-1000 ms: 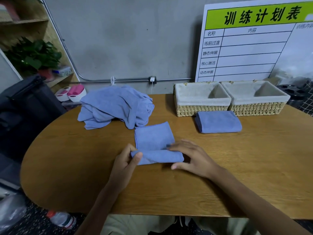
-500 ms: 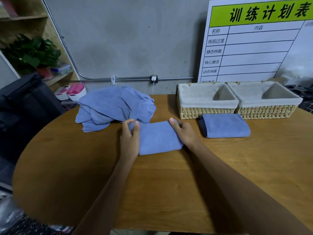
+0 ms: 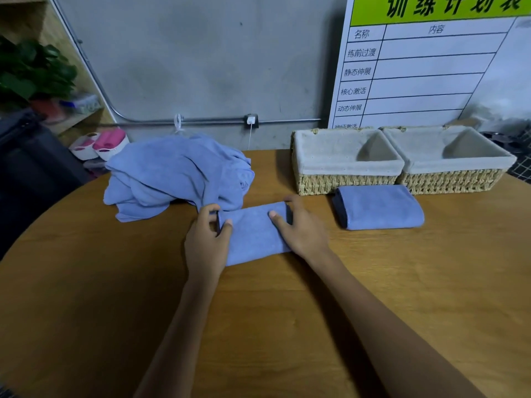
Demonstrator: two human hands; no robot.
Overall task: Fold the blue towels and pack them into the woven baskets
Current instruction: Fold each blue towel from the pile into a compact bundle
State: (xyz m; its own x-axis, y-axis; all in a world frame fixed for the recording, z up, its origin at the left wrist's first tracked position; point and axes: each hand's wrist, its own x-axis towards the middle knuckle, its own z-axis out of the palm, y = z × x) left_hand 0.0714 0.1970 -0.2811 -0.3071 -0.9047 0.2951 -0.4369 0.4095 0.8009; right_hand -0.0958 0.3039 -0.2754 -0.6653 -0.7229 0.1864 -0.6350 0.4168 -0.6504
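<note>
At the left of the round wooden bench, a loose heap of unfolded blue towels is noted. Just in front of it, a folded blue towel is gripped at either end: the left hand and right hand are each curled round an edge, thumb on top. Further right, a second folded blue towel lies against two empty cloth-lined woven baskets. Should the towel be lifted by its ends alone, the folds could sag open, and the heap's trailing edge could be dragged along.
</note>
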